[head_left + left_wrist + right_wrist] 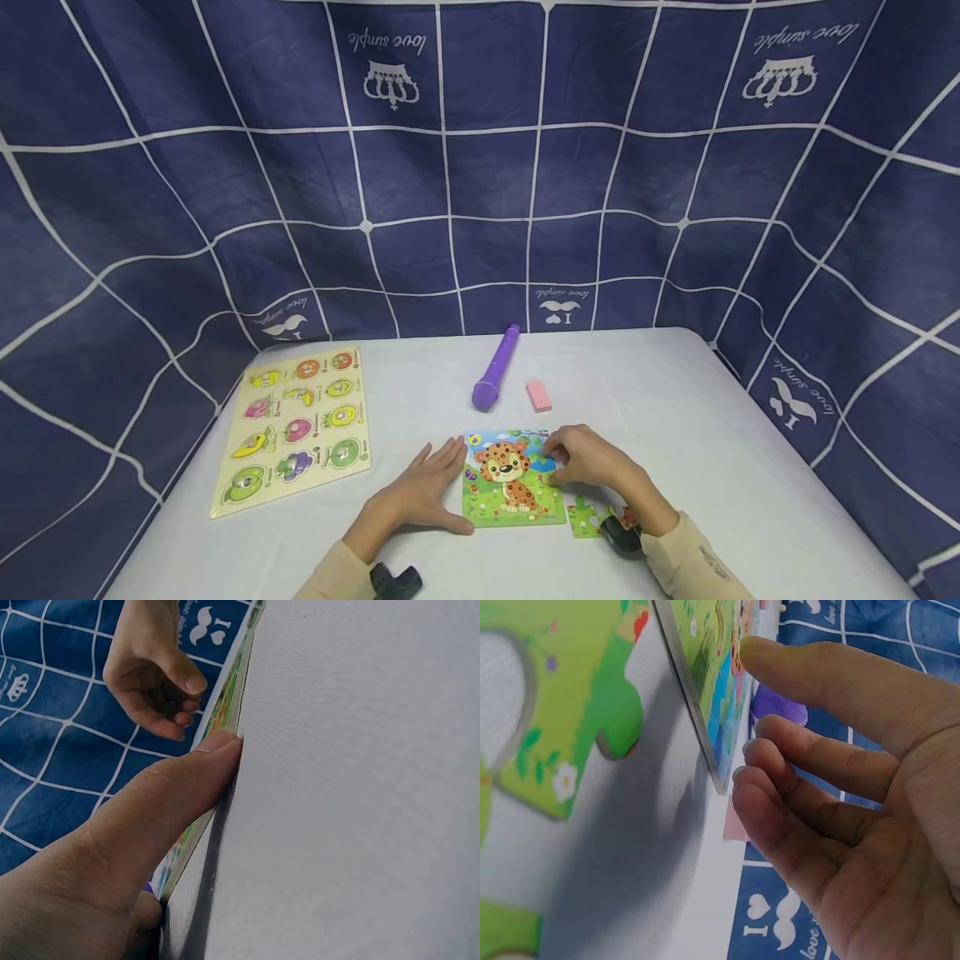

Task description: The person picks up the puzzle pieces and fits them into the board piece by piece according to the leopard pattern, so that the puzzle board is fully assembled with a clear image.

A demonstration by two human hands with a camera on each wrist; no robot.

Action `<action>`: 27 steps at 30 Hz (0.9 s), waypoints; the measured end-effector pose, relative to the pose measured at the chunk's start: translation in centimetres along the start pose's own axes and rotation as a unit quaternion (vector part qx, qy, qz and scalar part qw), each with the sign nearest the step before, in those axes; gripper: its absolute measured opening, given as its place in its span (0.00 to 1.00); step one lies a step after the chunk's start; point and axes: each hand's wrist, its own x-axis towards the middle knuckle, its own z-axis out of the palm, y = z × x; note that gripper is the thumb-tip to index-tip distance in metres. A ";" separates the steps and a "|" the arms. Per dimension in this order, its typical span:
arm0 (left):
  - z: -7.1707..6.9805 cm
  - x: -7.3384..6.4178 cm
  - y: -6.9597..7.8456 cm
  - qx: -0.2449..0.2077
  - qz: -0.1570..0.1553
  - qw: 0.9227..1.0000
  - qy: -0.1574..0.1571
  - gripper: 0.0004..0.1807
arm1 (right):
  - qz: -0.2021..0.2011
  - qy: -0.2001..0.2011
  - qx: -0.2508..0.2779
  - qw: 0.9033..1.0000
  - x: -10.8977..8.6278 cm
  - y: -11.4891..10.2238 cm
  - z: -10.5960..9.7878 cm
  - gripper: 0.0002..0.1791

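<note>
Head view: your left hand (427, 493), digits spread, lies against the left edge of the leopard puzzle (487, 510) on the white table (420, 400), presumably steadying it, while your right hand (588, 458), loosely curved and empty, hovers by its right side.

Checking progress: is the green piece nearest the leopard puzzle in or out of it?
Out: the piece lies on the table, with a gap to the puzzle in the right wrist view.

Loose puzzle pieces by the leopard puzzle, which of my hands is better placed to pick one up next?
Right, most likely. The right hand appears to hold nothing, and the loose pieces lie on its side of the leopard puzzle. The left hand rests against the opposite edge, farther from them.
</note>
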 end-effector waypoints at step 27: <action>-0.4 -0.1 0.3 -0.010 -0.005 1.000 0.000 0.69 | 0.116 -0.042 0.034 0.992 -5.2 1.1 0.2 0.29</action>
